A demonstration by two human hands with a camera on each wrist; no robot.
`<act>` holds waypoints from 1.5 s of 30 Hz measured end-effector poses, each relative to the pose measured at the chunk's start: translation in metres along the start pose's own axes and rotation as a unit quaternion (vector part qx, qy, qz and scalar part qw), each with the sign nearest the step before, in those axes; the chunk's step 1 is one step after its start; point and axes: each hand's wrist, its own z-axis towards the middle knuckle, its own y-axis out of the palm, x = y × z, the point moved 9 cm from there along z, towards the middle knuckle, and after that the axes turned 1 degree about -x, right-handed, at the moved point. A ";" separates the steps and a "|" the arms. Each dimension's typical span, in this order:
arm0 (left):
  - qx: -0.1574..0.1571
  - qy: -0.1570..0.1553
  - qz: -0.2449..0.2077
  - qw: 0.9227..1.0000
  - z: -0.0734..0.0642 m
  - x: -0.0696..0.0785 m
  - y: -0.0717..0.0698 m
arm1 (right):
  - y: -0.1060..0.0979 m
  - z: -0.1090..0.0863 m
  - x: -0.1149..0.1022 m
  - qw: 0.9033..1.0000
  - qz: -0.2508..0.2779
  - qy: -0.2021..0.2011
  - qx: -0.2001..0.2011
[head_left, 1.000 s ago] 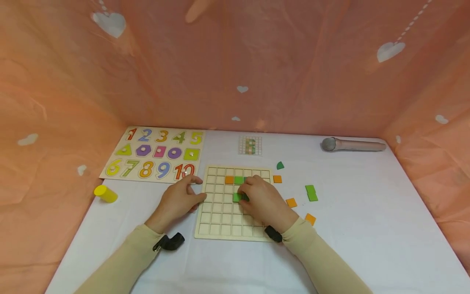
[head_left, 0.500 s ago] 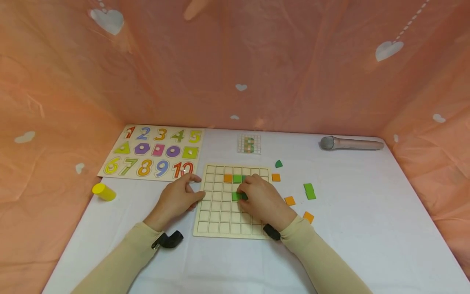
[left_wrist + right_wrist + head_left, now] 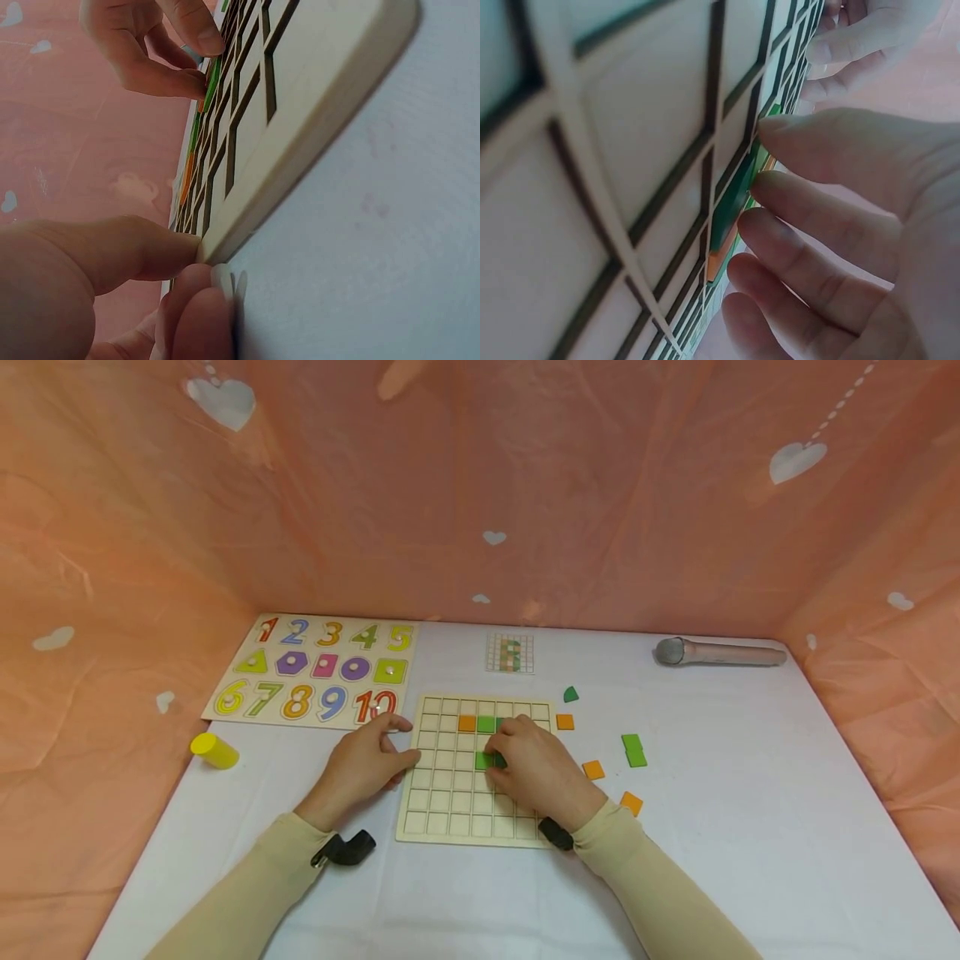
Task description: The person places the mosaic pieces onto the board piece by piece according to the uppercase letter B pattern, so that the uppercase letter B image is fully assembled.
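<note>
Grid board (image 3: 448, 802) sits mid-tabletop (image 3: 750, 827), between the left and right edges. Left hand (image 3: 360, 770) at its left edge: thumb touching that edge, index held apart from it, so this grip is spread. Left wrist view has the thumb tip against the board's side, other fingers low beside it.

Right hand (image 3: 542, 775) over the board. Grip clamped on dark green tile (image 3: 501, 761), thumb on the near side, index on the far side, tips not meeting. Tile's at the board's fourth row from the back, partly hidden by the hand. Light green tile (image 3: 483, 761) just left of it, same row. Second row from the back, left to right: orange tile (image 3: 467, 723), green tile (image 3: 486, 724), teal tile (image 3: 500, 724), last one mostly covered.

Loose right of the board: three orange squares (image 3: 593, 769), two light green pieces (image 3: 633, 750) touching each other, dark green wedge (image 3: 571, 694) off the board's back-right corner.

Pattern card (image 3: 511, 653) near the tabletop's back edge. Number puzzle (image 3: 347, 647) at back-left corner, yellow cylinder (image 3: 217, 752) by left edge, microphone (image 3: 723, 653) near back-right corner.
</note>
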 end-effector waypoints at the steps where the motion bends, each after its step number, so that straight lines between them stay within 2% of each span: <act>1: 0.000 0.000 -0.001 1.000 0.000 0.000 0.000 | 0.000 0.000 0.000 1.000 0.001 0.001 0.000; 8: 0.000 0.002 -0.004 1.000 -0.001 0.002 -0.002 | -0.002 -0.001 0.005 1.000 0.016 0.015 -0.014; 13: 0.000 -0.002 -0.007 1.000 -0.002 0.002 -0.002 | -0.010 -0.008 0.024 0.999 0.026 0.036 -0.013; 17: -0.003 -0.005 -0.011 1.000 -0.004 0.002 0.000 | -0.018 -0.020 0.051 0.997 0.035 0.070 -0.007; 22: -0.001 -0.009 -0.010 1.000 -0.006 0.002 -0.001 | -0.032 -0.042 0.094 0.990 0.047 0.131 0.004; 27: -0.002 -0.006 -0.009 1.000 -0.005 0.004 -0.001 | -0.047 -0.074 0.136 0.974 0.062 0.218 0.000; 30: -0.002 -0.004 -0.012 1.000 -0.005 0.005 -0.002 | -0.054 -0.088 0.154 0.967 0.059 0.247 -0.007; 37: -0.001 -0.001 -0.014 1.000 -0.004 0.005 -0.001 | -0.064 -0.098 0.173 0.966 0.059 0.253 -0.003; 45: 0.000 0.001 -0.016 1.000 -0.006 0.006 -0.001 | -0.057 -0.105 0.181 0.952 0.061 0.300 -0.022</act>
